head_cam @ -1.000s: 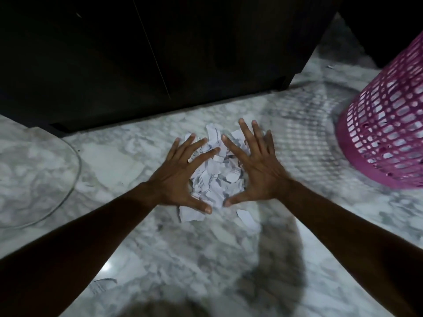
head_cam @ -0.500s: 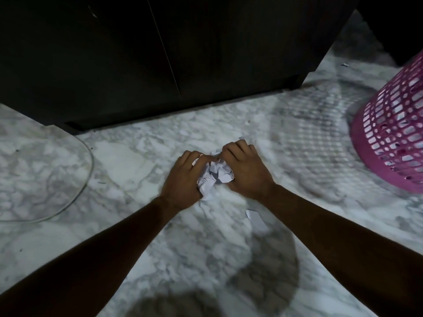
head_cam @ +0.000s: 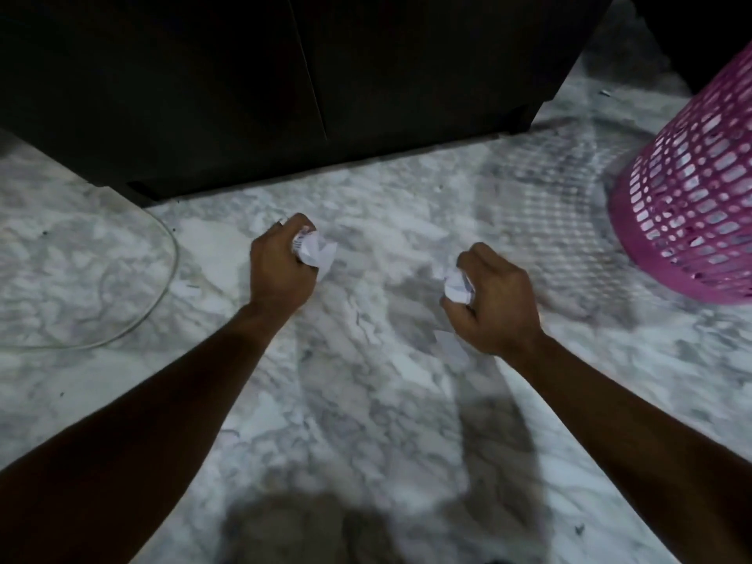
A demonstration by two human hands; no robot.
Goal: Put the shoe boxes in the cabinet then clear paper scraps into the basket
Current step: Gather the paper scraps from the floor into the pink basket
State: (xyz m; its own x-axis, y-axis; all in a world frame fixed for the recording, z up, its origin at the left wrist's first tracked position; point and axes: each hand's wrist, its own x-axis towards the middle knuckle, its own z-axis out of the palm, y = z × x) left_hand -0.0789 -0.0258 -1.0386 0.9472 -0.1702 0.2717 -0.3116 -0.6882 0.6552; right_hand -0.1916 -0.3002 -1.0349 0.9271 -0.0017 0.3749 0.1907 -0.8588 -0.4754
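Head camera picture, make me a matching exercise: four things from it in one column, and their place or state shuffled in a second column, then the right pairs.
Things:
1. left hand
2. pink basket
3. dark cabinet
4. thin cable

States:
A. doors closed
B. curves over the marble floor, far left
C. grips crumpled paper scraps
D. stands at the right edge, walls full of holes

Pairs: 1-C, 2-D, 3-A, 4-B

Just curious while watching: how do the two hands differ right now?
The left hand is farther from the pink basket; the right hand is nearer it. The left hand's paper wad sticks out more; the right hand's wad is mostly tucked inside. One loose scrap lies by the right hand. Both hands grip crumpled white paper above the marble floor.
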